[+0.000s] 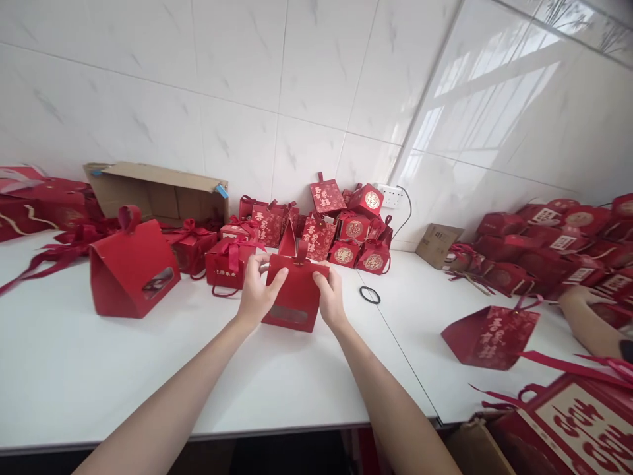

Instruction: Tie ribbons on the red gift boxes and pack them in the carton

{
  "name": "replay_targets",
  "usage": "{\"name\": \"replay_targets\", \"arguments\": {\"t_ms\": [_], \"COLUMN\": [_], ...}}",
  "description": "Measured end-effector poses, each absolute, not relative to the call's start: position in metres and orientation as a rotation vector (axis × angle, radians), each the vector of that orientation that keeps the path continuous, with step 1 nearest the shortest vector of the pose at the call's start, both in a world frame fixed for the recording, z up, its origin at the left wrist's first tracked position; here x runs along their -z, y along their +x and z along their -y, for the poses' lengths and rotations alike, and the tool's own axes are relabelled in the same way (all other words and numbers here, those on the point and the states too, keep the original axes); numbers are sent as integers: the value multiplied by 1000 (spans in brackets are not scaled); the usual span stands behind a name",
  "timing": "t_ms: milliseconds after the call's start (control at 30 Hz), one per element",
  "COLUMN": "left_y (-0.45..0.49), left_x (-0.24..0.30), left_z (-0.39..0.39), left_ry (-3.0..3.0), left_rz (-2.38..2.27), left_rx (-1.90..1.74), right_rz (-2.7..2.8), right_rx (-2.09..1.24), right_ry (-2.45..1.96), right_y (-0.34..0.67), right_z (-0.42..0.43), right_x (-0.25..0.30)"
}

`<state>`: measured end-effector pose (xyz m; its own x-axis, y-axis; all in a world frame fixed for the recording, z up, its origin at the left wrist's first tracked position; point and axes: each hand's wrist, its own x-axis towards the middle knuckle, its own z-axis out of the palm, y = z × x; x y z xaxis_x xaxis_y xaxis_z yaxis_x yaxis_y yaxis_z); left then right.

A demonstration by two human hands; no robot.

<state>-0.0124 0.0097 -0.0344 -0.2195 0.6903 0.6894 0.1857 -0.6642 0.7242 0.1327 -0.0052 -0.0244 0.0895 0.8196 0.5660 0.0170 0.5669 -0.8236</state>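
Note:
A red paper gift box (293, 290) with a clear window low on its front and a ribbon loop on top stands upright on the white table. My left hand (260, 287) grips its upper left side, thumb on the front face. On the upper right side my right hand (330, 290) pinches it the same way. The fingers behind the box are hidden. To the left stands a larger plain red gift box (131, 267) with a window and a ribbon loop, touched by neither hand.
Stacked red boxes (353, 227) line the wall behind, beside an open cardboard carton (158, 198). A black ring (370, 295) lies right of my hands. Further right are a patterned red box (494, 336), a heap of boxes (548, 241) and another person's hand (576, 300).

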Motion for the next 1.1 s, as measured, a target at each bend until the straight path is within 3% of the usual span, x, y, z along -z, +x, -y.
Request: {"name": "replay_targets", "arguments": {"t_ms": [333,533,1100], "left_y": [-8,-3,-7], "left_x": [15,7,6], "left_z": [18,22,20], "left_ry": [1935,1800,2359], "left_rz": [-857,-887,-759], "left_rx": [-1865,-1933,-1963], "right_rz": [1552,1505,1558], "right_rx": [16,-12,-19], "right_ry": [-693,-727,-722], "right_y": [133,131,135], "right_z": [11,15,15], "right_x": [21,16,9]}}
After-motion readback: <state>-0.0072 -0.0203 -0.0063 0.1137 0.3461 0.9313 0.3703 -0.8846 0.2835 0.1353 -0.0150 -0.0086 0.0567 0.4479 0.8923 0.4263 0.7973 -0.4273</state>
